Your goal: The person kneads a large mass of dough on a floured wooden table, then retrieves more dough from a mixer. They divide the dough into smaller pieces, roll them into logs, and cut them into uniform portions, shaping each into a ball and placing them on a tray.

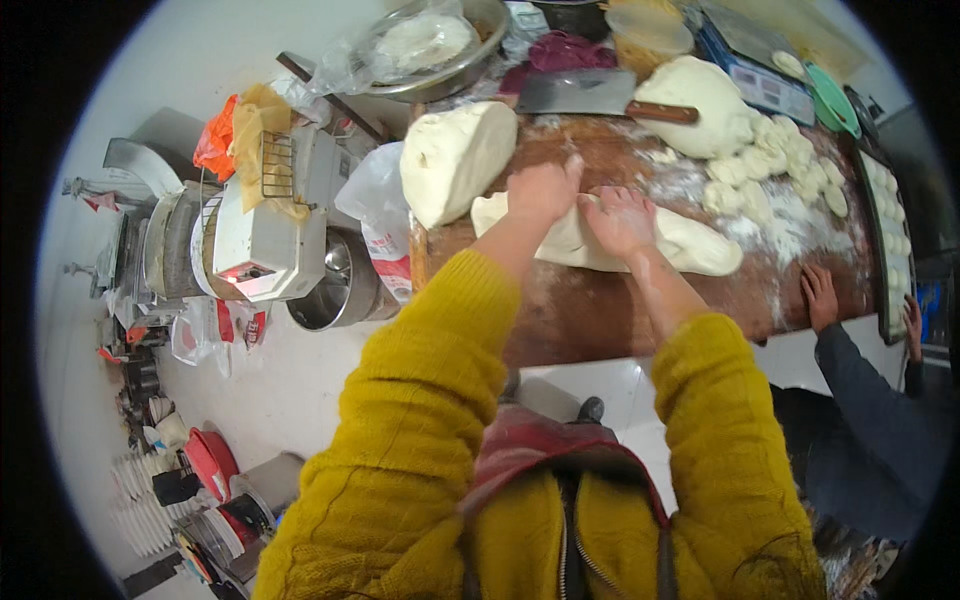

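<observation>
A long, thick roll of white dough (690,244) lies across the brown wooden work table (577,315). My left hand (544,187) is on its left part, fingers curled into the dough. Just to the right, my right hand (621,219) presses on the middle of the roll with its fingers bent over the far edge. A large cut block of dough (457,161) rests at the table's left end, close by my left hand. Beyond my hands lies a cleaver (577,91) with a wooden handle, its handle end against a big dough mound (694,105).
Small dough pieces (772,157) lie on floured wood at right, beside a dough-filled tray (889,247). A co-worker's hand (819,291) touches the table's near right edge. A metal basin (435,49), a scale (772,82) and a green bowl (832,101) stand behind. Left is a white machine (262,240).
</observation>
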### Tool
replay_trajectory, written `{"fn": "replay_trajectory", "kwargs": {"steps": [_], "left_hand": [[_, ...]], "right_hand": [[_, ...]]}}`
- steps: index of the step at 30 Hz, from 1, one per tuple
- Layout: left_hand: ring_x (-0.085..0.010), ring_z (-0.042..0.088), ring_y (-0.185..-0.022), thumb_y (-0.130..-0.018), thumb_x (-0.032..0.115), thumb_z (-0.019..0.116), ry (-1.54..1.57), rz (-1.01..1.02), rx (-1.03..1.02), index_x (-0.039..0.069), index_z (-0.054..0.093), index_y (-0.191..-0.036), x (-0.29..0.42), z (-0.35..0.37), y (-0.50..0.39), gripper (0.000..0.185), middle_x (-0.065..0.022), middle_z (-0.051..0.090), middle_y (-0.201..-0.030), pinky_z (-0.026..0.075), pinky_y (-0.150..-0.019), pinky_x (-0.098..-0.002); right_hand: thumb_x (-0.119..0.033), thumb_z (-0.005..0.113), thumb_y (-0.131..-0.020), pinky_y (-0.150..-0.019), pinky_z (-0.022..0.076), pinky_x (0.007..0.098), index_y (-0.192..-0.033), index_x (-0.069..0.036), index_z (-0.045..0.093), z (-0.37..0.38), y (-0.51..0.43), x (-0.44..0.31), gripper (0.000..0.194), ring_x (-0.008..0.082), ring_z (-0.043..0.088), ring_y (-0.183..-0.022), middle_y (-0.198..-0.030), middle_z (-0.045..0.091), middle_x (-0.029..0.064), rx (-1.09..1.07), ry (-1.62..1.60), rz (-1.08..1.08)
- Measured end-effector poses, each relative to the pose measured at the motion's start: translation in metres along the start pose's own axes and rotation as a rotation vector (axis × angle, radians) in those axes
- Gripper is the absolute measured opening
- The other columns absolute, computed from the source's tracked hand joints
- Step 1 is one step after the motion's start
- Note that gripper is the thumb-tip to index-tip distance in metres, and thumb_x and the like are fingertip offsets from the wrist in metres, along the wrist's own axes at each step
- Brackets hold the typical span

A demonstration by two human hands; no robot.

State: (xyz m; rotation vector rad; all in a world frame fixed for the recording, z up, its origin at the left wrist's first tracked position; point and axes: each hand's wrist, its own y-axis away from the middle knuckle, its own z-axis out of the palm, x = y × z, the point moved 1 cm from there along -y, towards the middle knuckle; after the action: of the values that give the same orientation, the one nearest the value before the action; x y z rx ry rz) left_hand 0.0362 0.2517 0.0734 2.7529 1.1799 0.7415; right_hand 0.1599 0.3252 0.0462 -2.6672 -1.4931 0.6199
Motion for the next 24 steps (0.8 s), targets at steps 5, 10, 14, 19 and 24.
{"fn": "replay_trajectory", "kwargs": {"steps": [5, 10, 14, 19, 24], "left_hand": [[-0.0292, 0.057, -0.107, -0.088, 0.035, 0.055, -0.089, 0.378, 0.491, 0.01, 0.067, -0.101, 0.032, 0.053, 0.099, 0.03, -0.0103, 0.066, -0.106, 0.036, -0.1, -0.047], [-0.0262, 0.045, -0.121, -0.083, 0.033, 0.06, -0.198, 0.309, 0.473, 0.012, 0.059, -0.115, -0.01, 0.117, 0.094, 0.039, -0.0057, 0.056, -0.123, 0.027, -0.106, -0.0502], [-0.0261, 0.051, -0.114, -0.087, 0.037, 0.055, -0.246, 0.314, 0.346, 0.012, 0.063, -0.107, 0.004, 0.1, 0.034, 0.033, -0.0068, 0.062, -0.112, 0.03, -0.101, -0.0484], [-0.0258, 0.054, -0.107, -0.088, 0.038, 0.053, -0.218, 0.225, 0.194, 0.009, 0.064, -0.101, 0.022, 0.07, 0.022, 0.034, -0.0091, 0.065, -0.109, 0.034, -0.096, -0.0464], [-0.0296, 0.051, -0.118, -0.076, 0.031, 0.067, 0.033, 0.616, 0.59, 0.006, 0.059, -0.119, -0.011, 0.068, 0.094, 0.05, -0.011, 0.059, -0.122, 0.033, -0.102, -0.0489]], "right_hand": [[-0.01, 0.061, -0.081, -0.08, 0.0432, 0.0472, -0.097, -0.007, 0.058, -0.044, 0.117, 0.013, 0.017, 0.0344, 0.055, -0.091, -0.099, 0.059, 0.0122, 0.244, -0.308, -0.315], [-0.006, 0.062, -0.075, -0.069, 0.0522, 0.0397, -0.095, -0.011, 0.063, -0.035, 0.135, 0.027, 0.021, 0.0293, 0.061, -0.085, -0.09, 0.062, 0.0076, 0.078, -0.443, -0.22], [-0.011, 0.054, -0.092, -0.068, 0.0512, 0.0388, -0.099, -0.004, 0.063, -0.043, 0.035, 0.067, 0.014, 0.0328, 0.064, -0.08, -0.089, 0.064, 0.0169, 0.329, -0.478, -0.044], [-0.034, 0.049, -0.096, -0.076, 0.0494, 0.0449, -0.097, -0.006, 0.066, -0.027, -0.016, 0.052, 0.033, 0.0337, 0.064, -0.087, -0.093, 0.067, 0.0161, -0.133, 0.078, 0.308], [-0.033, 0.064, -0.08, -0.104, 0.0319, 0.0515, -0.111, -0.011, 0.063, -0.011, 0.092, 0.025, 0.037, 0.0323, 0.052, -0.113, -0.112, 0.059, 0.0107, 0.373, 0.054, -0.031]]}}
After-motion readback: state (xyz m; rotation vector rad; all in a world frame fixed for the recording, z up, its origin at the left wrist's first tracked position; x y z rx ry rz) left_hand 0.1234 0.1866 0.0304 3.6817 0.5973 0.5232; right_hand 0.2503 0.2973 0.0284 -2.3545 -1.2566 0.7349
